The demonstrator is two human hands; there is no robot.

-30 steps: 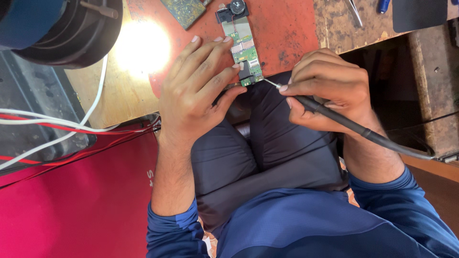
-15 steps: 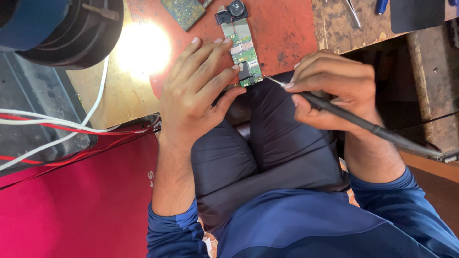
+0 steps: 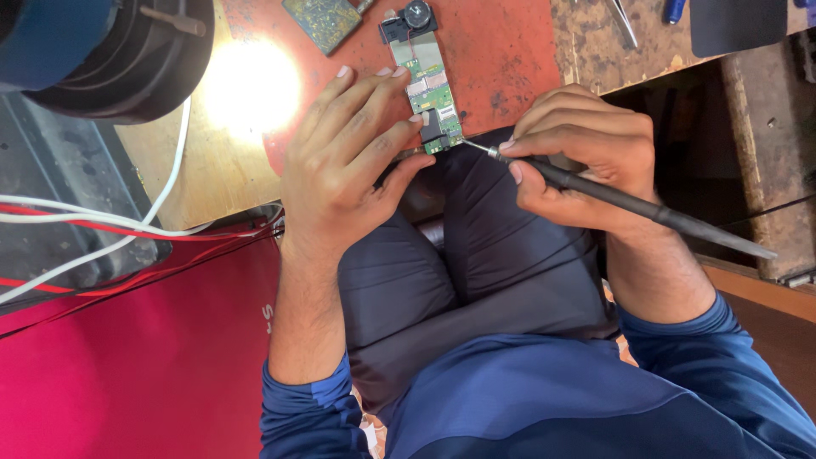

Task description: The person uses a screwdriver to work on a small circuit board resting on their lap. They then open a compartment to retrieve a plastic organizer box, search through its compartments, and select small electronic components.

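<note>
A narrow green circuit board (image 3: 431, 89) lies on a red mat (image 3: 501, 51) at the bench edge, a small round black part at its far end. My left hand (image 3: 348, 161) rests beside it, fingertips pressing on the board's left edge and near end. My right hand (image 3: 582, 153) holds a black soldering iron (image 3: 629, 204) like a pen. Its metal tip touches the board's near right corner.
A second, darker circuit board (image 3: 323, 21) lies on the mat farther back. A blue and black lamp head (image 3: 102, 47) casts a bright spot on the wooden bench. White and red wires (image 3: 110, 225) run at the left over a red surface. Tweezers (image 3: 623, 21) lie on the bench at the back right.
My right hand has shifted slightly, and the iron's tip has stayed at the board's near corner. My left hand keeps its hold on the board.
</note>
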